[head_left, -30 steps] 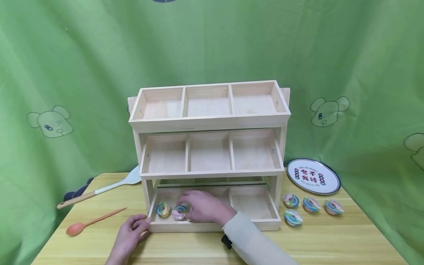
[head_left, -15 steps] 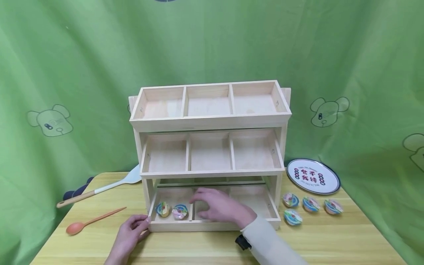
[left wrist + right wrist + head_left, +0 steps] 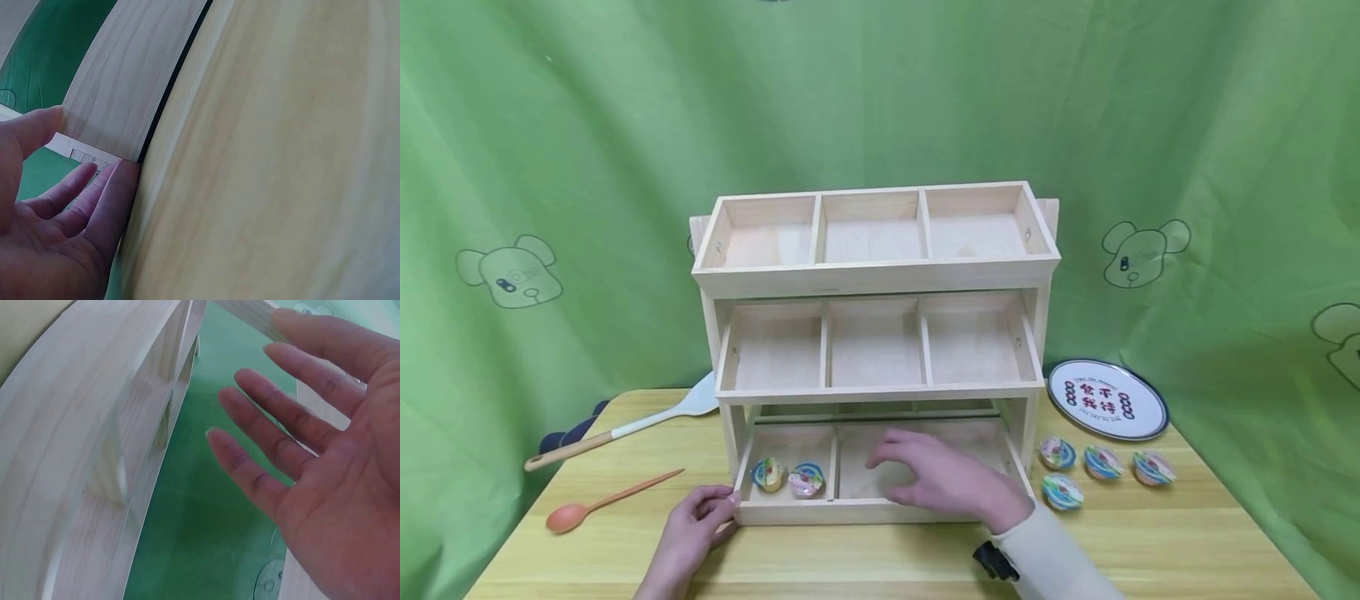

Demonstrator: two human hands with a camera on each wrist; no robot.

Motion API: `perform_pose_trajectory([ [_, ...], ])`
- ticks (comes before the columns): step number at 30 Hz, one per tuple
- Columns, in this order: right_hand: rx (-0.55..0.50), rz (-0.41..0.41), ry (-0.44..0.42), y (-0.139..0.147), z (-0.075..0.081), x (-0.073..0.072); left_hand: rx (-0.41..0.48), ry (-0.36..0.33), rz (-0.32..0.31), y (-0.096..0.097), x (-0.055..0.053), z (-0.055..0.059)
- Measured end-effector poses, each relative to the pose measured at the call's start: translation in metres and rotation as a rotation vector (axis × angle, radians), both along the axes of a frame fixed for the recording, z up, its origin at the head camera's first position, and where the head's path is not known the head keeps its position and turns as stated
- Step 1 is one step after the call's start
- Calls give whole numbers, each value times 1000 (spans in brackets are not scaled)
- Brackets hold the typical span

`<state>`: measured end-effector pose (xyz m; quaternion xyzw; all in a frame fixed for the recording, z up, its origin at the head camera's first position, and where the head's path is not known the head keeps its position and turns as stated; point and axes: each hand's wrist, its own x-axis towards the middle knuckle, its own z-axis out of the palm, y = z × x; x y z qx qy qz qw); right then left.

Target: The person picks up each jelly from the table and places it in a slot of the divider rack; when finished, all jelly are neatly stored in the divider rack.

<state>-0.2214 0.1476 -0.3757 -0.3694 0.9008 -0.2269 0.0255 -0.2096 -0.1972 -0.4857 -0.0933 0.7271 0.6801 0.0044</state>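
Observation:
A pale wooden rack with three divided tiers stands on the table. At the bottom tier's left front corner, my left hand holds on: in the left wrist view its thumb meets the top edge and a fingertip meets the lower corner. Two small cups with printed lids, a yellowish one and a pink-and-blue one, sit in the bottom left compartment. My right hand hovers over the bottom tier right of them, fingers spread and holding nothing. It hides part of that tier, including a divider.
Several similar cups lie on the table to the rack's right, before a white plate with red characters. To the left are a white spatula with a wooden handle and an orange spoon. A green curtain hangs behind.
My right hand has come away from the pink-and-blue cup and moved right along the bottom tier. That cup stays in the left compartment. My left hand keeps its place.

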Motion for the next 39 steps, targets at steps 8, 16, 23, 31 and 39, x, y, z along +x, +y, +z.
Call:
perform_pose_trajectory([
  [8, 11, -6, 21, 26, -1, 9, -5, -1, -9, 0, -1, -1],
  [16, 12, -36, -13, 44, -7, 16, -28, -1, -15, -1, 0, 2],
  [23, 6, -76, -15, 52, -10, 19, -51, 3, -24, -1, 0, 1],
  [31, -10, -119, -2, 67, -16, 24, -32, 13, -17, 1, 0, -1],
  [39, -23, -148, 1, 76, -21, 31, -37, -3, -20, -2, -1, -3],
])
